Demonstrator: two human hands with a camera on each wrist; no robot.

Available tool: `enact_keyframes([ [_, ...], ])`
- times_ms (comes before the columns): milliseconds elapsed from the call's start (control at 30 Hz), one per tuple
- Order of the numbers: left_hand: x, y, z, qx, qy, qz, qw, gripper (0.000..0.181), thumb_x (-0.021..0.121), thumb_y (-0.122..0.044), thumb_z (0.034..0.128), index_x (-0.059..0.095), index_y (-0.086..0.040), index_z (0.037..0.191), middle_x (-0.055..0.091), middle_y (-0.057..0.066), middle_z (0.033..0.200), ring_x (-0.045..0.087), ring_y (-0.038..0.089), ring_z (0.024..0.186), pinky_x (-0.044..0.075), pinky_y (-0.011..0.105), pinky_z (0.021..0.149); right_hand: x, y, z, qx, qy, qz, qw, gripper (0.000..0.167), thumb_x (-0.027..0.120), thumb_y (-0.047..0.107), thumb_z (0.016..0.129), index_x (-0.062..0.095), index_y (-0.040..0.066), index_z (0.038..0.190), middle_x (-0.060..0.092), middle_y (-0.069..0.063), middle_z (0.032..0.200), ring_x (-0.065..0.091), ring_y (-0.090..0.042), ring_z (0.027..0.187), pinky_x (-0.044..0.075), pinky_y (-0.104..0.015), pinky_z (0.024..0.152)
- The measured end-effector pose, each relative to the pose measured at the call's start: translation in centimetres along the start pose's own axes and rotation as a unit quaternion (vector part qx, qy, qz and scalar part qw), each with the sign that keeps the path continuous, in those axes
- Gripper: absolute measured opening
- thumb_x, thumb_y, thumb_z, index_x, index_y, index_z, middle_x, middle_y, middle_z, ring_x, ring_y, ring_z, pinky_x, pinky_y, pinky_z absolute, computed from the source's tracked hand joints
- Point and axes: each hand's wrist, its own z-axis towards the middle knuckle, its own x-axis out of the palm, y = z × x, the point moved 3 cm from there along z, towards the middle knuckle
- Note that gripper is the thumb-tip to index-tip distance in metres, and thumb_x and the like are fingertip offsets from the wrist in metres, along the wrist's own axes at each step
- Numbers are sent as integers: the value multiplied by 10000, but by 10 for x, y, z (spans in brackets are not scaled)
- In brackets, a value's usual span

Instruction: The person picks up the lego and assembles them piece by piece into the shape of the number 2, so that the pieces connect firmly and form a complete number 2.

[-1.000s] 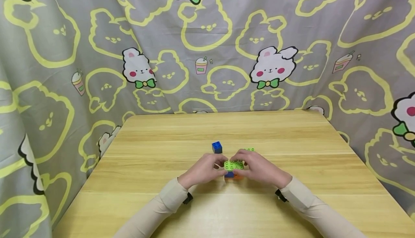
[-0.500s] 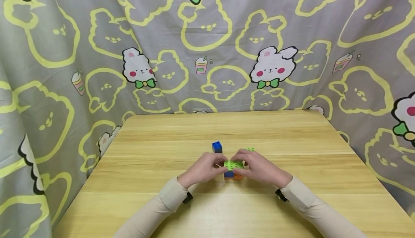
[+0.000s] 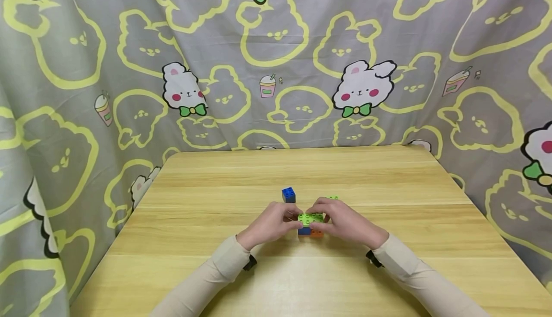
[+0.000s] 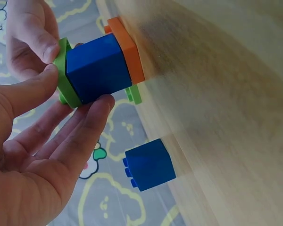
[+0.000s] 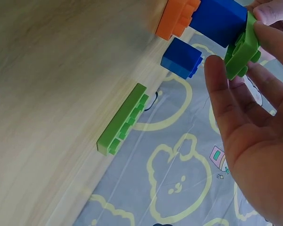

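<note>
Left grip (image 3: 270, 224) is closed in a pinch on the left end of a green brick (image 3: 308, 219); its thumb presses the near edge, and another fingertip lies against the blue block (image 4: 99, 68) just below. Right grip (image 3: 347, 223) is closed in the same way on the brick's right end, thumb at the near side and fingers at the far side. Between the two, the gap is only about as wide as the brick itself.

On the curtain (image 3: 276, 39) behind, printed cups carry small green labels; any lettering there is too small to tell.

The green brick sits on top of the blue block, near the middle of the wooden surface (image 3: 215, 173). Its studs face up, its long axis runs from side to side before the person, and its right part overhangs the blue block. Under that block lies an orange brick (image 4: 127, 49), which also reaches out to the right. Whether the green brick is fully seated, I cannot tell.

Farther back, a second blue block (image 4: 151, 165) stands upright, studs up, and a second green brick (image 5: 121, 120) lies flat, its length roughly parallel with the far edge.
</note>
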Motion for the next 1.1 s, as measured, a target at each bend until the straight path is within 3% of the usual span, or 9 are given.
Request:
enact_keyframes([
  [767, -1, -1, -1, 35, -37, 28, 10000, 217, 737, -156, 955, 753, -63, 1150, 768, 42, 1059, 725, 93, 913, 557, 176, 773, 1, 1, 0, 17, -10, 7, 10000, 316, 693, 334, 989, 731, 168, 1255, 651, 78, 1101, 581, -25, 747, 520, -215, 686],
  [1100, -2, -2, -2, -31, -91, 268, 9996, 253, 742, -186, 953, 755, -56, 1169, 773, 54, 1091, 730, 85, 946, 557, 181, 805, 1, 1, 0, -20, -16, -33, 10000, 332, 683, 333, 995, 729, 146, 1265, 657, 71, 1099, 567, -3, 773, 521, -218, 699],
])
